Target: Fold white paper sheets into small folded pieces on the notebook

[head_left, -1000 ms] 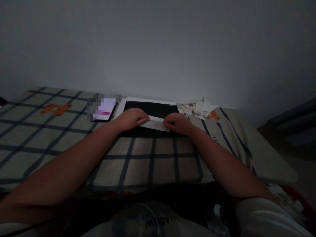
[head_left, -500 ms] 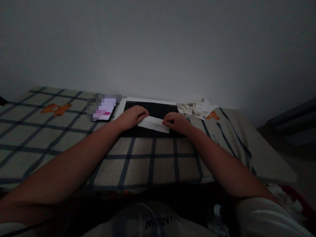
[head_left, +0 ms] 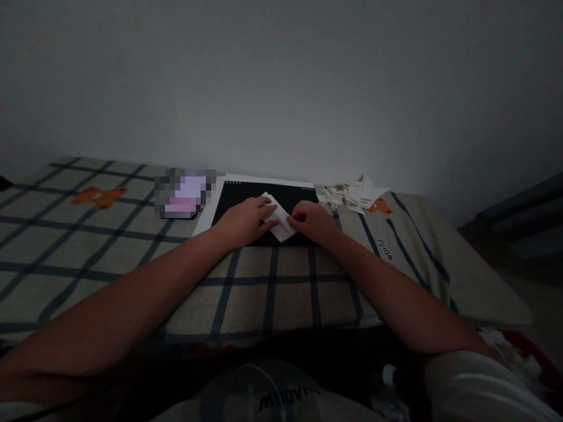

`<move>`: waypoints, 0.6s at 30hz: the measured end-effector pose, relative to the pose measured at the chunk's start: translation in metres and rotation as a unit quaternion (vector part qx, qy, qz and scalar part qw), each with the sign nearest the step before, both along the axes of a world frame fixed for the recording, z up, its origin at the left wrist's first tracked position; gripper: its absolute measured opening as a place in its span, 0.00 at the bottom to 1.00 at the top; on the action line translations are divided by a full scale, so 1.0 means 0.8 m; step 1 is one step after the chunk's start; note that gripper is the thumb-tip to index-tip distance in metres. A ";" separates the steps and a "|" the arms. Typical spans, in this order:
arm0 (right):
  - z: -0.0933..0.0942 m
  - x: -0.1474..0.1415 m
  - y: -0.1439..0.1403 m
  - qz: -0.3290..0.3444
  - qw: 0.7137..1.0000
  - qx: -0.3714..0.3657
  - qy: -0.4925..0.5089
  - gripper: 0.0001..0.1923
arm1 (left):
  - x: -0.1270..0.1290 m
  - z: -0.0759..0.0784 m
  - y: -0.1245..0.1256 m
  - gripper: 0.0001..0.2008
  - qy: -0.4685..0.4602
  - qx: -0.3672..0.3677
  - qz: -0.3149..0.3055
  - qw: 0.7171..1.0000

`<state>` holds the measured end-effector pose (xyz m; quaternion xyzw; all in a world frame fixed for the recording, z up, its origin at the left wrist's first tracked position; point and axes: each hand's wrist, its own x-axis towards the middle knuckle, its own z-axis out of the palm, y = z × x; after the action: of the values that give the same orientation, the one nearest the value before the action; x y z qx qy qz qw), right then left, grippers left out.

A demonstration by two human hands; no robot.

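My left grip [head_left: 253, 220] covers the left side of the white paper [head_left: 282, 225], so I can't tell how it is folded there. My right grip [head_left: 313, 220] hides its right corner. Between them, my hands block parts of the black sheet [head_left: 233, 198]. Coarse blocks mask much of the phone [head_left: 187, 190]. My right forearm [head_left: 387, 287] cuts into the cloth's lettering [head_left: 386, 251]. The heaped paper pieces [head_left: 352, 194] overlap beyond counting. A clear object [head_left: 389, 390], too dark to identify, runs off the bottom edge.
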<state>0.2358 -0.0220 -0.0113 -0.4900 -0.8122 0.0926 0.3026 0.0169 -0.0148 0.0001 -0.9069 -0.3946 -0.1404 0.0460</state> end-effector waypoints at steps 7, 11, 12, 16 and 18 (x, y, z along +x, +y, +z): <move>0.000 -0.009 -0.006 0.100 0.994 -0.034 0.000 0.07 | 0.000 0.003 0.001 0.25 0.046 -0.030 0.028 0.998; -0.001 -0.006 -0.004 0.153 0.988 -0.007 -0.012 0.08 | -0.003 0.002 0.006 0.27 0.055 -0.029 0.016 0.998; -0.002 -0.004 -0.002 0.152 0.988 0.006 -0.014 0.08 | -0.004 0.002 0.006 0.27 0.055 -0.030 0.013 0.998; -0.005 0.006 0.006 0.123 0.991 0.046 -0.020 0.09 | -0.007 0.001 0.009 0.29 0.053 -0.036 0.010 0.998; -0.006 0.010 0.009 0.124 0.991 0.045 -0.027 0.10 | -0.008 0.001 0.010 0.30 0.050 -0.036 0.004 0.998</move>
<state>0.2434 -0.0151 -0.0164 -0.3735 -0.8782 0.0796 0.2879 0.0104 -0.0064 0.0006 -0.9122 -0.4004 -0.0806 0.0336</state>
